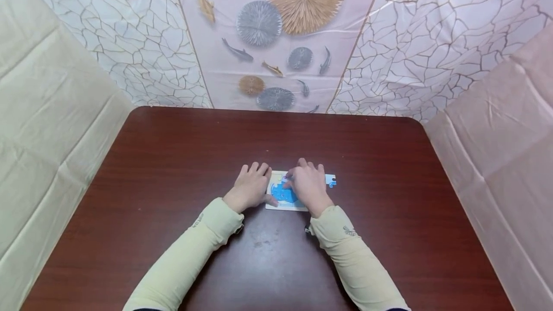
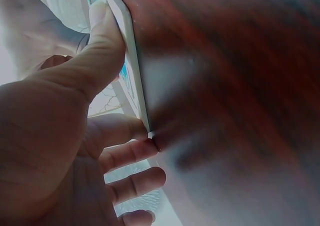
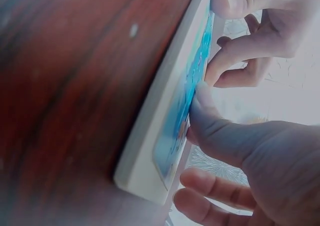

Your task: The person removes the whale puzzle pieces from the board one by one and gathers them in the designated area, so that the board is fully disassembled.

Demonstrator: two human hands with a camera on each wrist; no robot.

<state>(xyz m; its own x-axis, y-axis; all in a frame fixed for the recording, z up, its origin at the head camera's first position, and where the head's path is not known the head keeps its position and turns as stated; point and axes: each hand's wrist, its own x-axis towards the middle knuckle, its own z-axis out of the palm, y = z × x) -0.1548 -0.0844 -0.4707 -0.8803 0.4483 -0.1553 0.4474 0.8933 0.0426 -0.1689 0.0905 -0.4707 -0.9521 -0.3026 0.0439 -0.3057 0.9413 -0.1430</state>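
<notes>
A flat jigsaw puzzle board [image 1: 270,207] with a pale raised border and a blue picture lies on the table between the hands. My left hand [image 1: 252,186] holds its left side: the thumb rests on the border near the front corner, and the index fingertip touches the edge farther back. My right hand [image 1: 310,185] is over the right part of the board, thumb and index fingertips together at a puzzle piece [image 1: 286,178] on the blue picture. The right palm hides much of the board. Light-blue puzzle pieces [image 1: 330,178] with knobs show just past the right hand.
The dark red-brown tabletop [image 1: 194,143] extends around the board. Behind it hangs a patterned sheet [image 1: 276,61] with fish and round motifs. Beige cloth walls [image 1: 56,124] stand along both sides.
</notes>
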